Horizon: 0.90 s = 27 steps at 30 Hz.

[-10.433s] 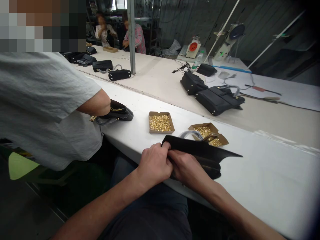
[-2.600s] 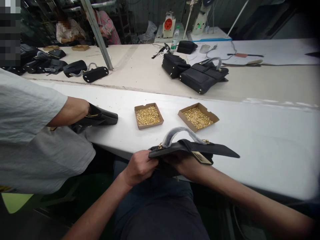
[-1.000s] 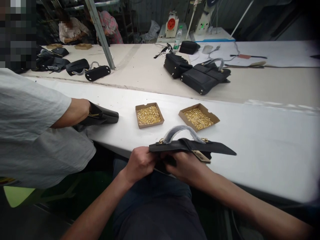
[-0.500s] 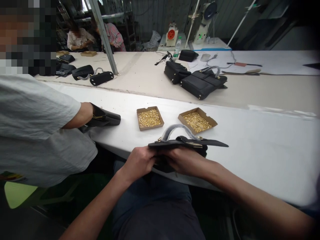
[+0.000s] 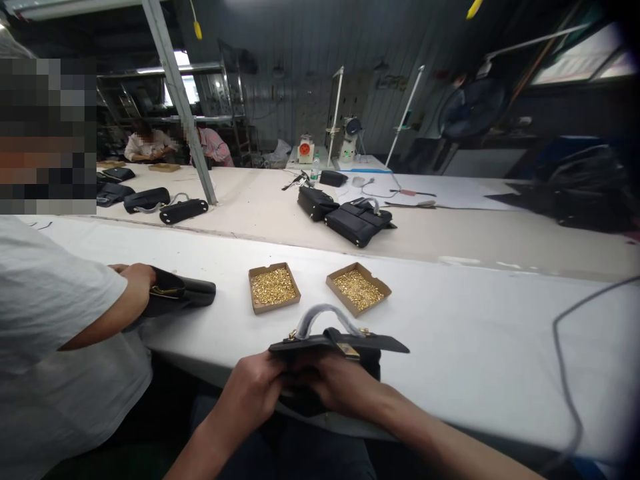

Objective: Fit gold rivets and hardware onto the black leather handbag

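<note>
A black handbag [image 5: 320, 341] with a plastic-wrapped handle and gold fittings is at the near edge of the white table, its flap raised toward the far side. My left hand [image 5: 257, 380] grips the bag's left end, fingers curled and partly hidden behind the flap. Under the flap, my right hand [image 5: 340, 383] reaches into the bag's opening; its fingertips are out of sight, so what they touch cannot be made out. Just beyond the bag stand two cardboard trays of small gold metal pieces, a left tray [image 5: 255, 308] and a right tray [image 5: 384, 293].
At left, a co-worker's hand [image 5: 137, 275] is on another black bag [image 5: 197, 291]. Finished-looking black bags [image 5: 357, 223] lie on the far table, with a bottle [image 5: 315, 168] and sewing machines [image 5: 305, 150] behind. A grey cable [image 5: 563, 347] hangs at right.
The view has tilted up and shifted right, so everything sits lower and further left. Both my hands stay on the handbag, with the right still under the flap.
</note>
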Each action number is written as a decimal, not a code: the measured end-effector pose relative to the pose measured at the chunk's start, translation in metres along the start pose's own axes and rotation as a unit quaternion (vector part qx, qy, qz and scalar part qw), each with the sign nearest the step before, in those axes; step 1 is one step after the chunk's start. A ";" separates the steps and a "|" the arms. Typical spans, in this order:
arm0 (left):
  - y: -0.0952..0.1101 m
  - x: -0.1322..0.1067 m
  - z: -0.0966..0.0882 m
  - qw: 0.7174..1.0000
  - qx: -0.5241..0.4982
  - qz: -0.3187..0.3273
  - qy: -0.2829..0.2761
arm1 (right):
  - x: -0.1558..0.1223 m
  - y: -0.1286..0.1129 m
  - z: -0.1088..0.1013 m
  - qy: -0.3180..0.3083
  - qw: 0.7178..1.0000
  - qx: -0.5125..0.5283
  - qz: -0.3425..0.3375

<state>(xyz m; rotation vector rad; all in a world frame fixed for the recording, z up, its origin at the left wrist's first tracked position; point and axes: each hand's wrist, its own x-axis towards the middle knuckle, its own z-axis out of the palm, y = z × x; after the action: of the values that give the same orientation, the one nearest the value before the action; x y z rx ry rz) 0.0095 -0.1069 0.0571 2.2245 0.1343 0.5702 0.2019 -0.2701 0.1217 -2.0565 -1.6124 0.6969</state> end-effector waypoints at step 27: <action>0.025 0.012 -0.040 0.989 -0.079 -0.024 -0.119 | -0.003 -0.020 -0.003 -0.007 0.997 0.070 0.020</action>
<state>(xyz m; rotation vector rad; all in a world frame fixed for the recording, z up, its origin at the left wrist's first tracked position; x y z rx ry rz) 0.0004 -0.0920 0.1024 2.1099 0.0191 0.2758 0.1882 -0.2689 0.1365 -1.9911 -1.4898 0.8151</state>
